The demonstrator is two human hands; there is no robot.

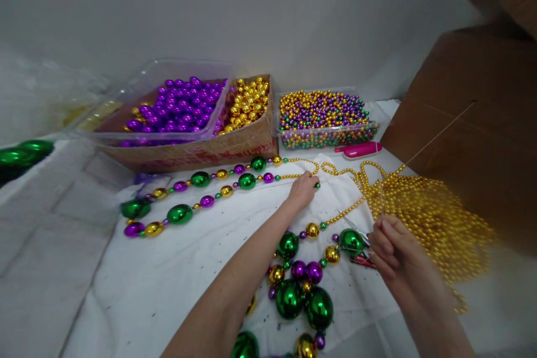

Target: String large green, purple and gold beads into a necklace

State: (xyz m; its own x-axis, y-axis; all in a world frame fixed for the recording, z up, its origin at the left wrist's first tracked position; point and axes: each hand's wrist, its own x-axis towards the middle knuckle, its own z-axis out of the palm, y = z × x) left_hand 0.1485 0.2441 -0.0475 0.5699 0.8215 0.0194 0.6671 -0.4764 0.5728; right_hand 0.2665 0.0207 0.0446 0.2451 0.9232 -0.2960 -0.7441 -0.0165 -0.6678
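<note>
My left hand [302, 189] reaches forward and pinches the end of a bead strand [201, 179] of green, purple and gold balls laid across the white cloth [168, 274]. My right hand [392, 249] is closed near the cloth's right edge, holding a thin string or wire [381, 190] that rises from it, with small red-handled scissors [361, 257] just beside the fingers. A second strand of large beads [304, 285] lies heaped between my forearms.
A cardboard box [197, 151] holds purple and gold balls, with a clear tub [138, 117] on it. A clear tray of small mixed beads [325, 114], a pink lighter [361, 150], a pile of gold bead chains [432, 218] and brown cartons [474, 140] lie right.
</note>
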